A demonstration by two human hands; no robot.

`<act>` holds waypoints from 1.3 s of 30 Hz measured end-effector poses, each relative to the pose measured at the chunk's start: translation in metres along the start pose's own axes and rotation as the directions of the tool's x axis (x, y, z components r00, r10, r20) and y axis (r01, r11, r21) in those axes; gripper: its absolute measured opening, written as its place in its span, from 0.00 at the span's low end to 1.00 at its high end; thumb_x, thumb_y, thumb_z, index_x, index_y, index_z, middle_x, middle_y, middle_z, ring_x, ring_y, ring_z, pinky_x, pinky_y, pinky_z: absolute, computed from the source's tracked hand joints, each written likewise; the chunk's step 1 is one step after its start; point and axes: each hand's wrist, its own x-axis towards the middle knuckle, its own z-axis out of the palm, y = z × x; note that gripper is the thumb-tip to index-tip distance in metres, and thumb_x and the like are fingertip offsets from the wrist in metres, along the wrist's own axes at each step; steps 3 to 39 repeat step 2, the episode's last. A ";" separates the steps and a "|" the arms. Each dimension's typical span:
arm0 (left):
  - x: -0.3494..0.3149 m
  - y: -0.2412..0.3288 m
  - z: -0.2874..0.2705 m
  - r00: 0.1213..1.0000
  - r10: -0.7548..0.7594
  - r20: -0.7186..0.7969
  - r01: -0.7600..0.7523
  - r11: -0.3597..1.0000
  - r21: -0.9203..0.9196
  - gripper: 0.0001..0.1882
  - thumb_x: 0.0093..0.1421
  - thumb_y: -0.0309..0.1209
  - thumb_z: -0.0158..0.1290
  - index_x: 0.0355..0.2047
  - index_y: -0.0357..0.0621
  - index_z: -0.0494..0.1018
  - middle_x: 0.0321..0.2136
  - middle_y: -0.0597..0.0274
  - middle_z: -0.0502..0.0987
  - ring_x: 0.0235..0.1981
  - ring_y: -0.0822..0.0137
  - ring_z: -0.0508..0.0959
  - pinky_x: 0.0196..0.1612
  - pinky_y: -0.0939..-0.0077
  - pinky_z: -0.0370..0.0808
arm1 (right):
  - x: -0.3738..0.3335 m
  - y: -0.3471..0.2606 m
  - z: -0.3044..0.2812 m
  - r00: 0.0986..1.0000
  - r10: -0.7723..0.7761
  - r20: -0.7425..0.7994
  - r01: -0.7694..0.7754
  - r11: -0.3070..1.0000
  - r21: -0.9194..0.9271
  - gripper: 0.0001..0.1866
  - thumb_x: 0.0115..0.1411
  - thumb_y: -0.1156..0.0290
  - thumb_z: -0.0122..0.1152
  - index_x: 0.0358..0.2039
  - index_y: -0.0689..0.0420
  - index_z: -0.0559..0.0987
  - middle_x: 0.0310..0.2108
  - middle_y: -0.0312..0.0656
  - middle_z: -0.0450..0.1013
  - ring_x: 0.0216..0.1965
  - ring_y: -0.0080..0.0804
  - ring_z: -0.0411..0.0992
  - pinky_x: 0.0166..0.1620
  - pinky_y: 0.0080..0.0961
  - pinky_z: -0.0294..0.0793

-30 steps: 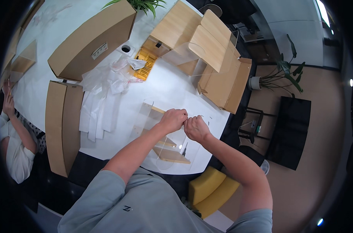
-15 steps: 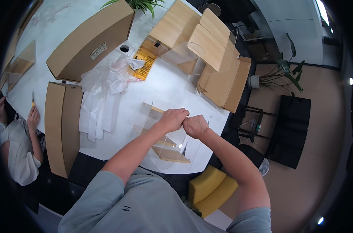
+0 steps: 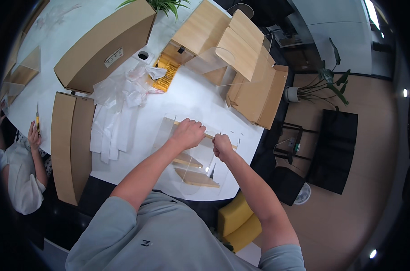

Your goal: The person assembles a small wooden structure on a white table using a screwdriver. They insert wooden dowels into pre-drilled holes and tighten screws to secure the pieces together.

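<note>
In front of me on the white table stands a partly assembled piece with clear plastic panels [image 3: 162, 133] and pale wooden boards [image 3: 196, 177]. My left hand [image 3: 189, 133] is closed over a narrow wooden strip [image 3: 208, 136] along its far side. Close to the strip's right part, my right hand [image 3: 222, 147] is closed with fingertips pinched together; whatever is in them is hidden. A dark slim tool, perhaps a screwdriver [image 3: 212, 171], lies by the boards. Several tiny parts [image 3: 242, 133] are scattered right of my right hand.
Crumpled plastic wrap [image 3: 128, 86] and a yellow bit case [image 3: 166, 73] lie beyond. Cardboard boxes [image 3: 71, 149] line the left; a wooden unit [image 3: 202, 27] and open carton [image 3: 259, 101] stand far right. A person's hand [image 3: 34, 135] at far left holds a yellow-handled screwdriver [image 3: 37, 121].
My hands have moved apart: the left shifted left and farther away, the right slightly nearer. The wooden strip now shows between them. The other person's hand has moved slightly left.
</note>
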 end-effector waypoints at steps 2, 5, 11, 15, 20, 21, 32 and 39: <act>0.000 -0.001 0.003 1.000 0.007 -0.011 -0.007 1.000 0.000 0.11 0.61 0.41 0.64 0.35 0.48 0.81 0.34 0.60 0.83 0.41 0.58 0.83 0.50 0.60 0.75 | 0.002 0.001 0.000 1.000 -0.008 -0.003 0.007 1.000 -0.018 0.22 0.70 0.59 0.48 0.36 0.67 0.80 0.26 0.59 0.77 0.17 0.43 0.73 0.18 0.41 0.67; 0.000 -0.001 0.003 1.000 0.007 -0.011 -0.007 1.000 0.000 0.11 0.61 0.41 0.64 0.35 0.48 0.81 0.34 0.60 0.83 0.41 0.58 0.83 0.50 0.60 0.75 | 0.002 0.001 0.000 1.000 -0.008 -0.003 0.007 1.000 -0.018 0.22 0.70 0.59 0.48 0.36 0.67 0.80 0.26 0.59 0.77 0.17 0.43 0.73 0.18 0.41 0.67; 0.000 -0.001 0.003 1.000 0.007 -0.011 -0.007 1.000 0.000 0.11 0.61 0.41 0.64 0.35 0.48 0.81 0.34 0.60 0.83 0.41 0.58 0.83 0.50 0.60 0.75 | 0.002 0.001 0.000 1.000 -0.008 -0.003 0.007 1.000 -0.018 0.22 0.70 0.59 0.48 0.36 0.67 0.80 0.26 0.59 0.77 0.17 0.43 0.73 0.18 0.41 0.67; 0.000 -0.001 0.003 1.000 0.007 -0.011 -0.007 1.000 0.000 0.11 0.61 0.41 0.64 0.35 0.48 0.81 0.34 0.60 0.83 0.41 0.58 0.83 0.50 0.60 0.75 | 0.002 0.001 0.000 1.000 -0.008 -0.003 0.007 1.000 -0.018 0.22 0.70 0.59 0.48 0.36 0.67 0.80 0.26 0.59 0.77 0.17 0.43 0.73 0.18 0.41 0.67; 0.000 -0.001 0.003 1.000 0.007 -0.011 -0.007 1.000 0.000 0.11 0.61 0.41 0.64 0.35 0.48 0.81 0.34 0.60 0.83 0.41 0.58 0.83 0.50 0.60 0.75 | 0.002 0.001 0.000 1.000 -0.008 -0.003 0.007 1.000 -0.018 0.22 0.70 0.59 0.48 0.36 0.67 0.80 0.26 0.59 0.77 0.17 0.43 0.73 0.18 0.41 0.67; 0.000 -0.001 0.003 1.000 0.007 -0.011 -0.007 1.000 0.000 0.11 0.61 0.41 0.64 0.35 0.48 0.81 0.34 0.60 0.83 0.41 0.58 0.83 0.50 0.60 0.75 | 0.002 0.001 0.000 1.000 -0.008 -0.003 0.007 1.000 -0.018 0.22 0.70 0.59 0.48 0.36 0.67 0.80 0.26 0.59 0.77 0.17 0.43 0.73 0.18 0.41 0.67; 0.000 -0.001 0.003 1.000 0.007 -0.011 -0.007 1.000 0.000 0.11 0.61 0.41 0.64 0.35 0.48 0.81 0.34 0.60 0.83 0.41 0.58 0.83 0.50 0.60 0.75 | 0.002 0.001 0.000 1.000 -0.008 -0.003 0.007 1.000 -0.018 0.22 0.70 0.59 0.48 0.36 0.67 0.80 0.26 0.59 0.77 0.17 0.43 0.73 0.18 0.41 0.67; 0.000 -0.001 0.003 1.000 0.007 -0.011 -0.007 1.000 0.000 0.11 0.61 0.41 0.64 0.35 0.48 0.81 0.34 0.60 0.83 0.41 0.58 0.83 0.50 0.60 0.75 | 0.002 0.001 0.000 1.000 -0.008 -0.003 0.007 1.000 -0.018 0.22 0.70 0.59 0.48 0.36 0.67 0.80 0.26 0.59 0.77 0.17 0.43 0.73 0.18 0.41 0.67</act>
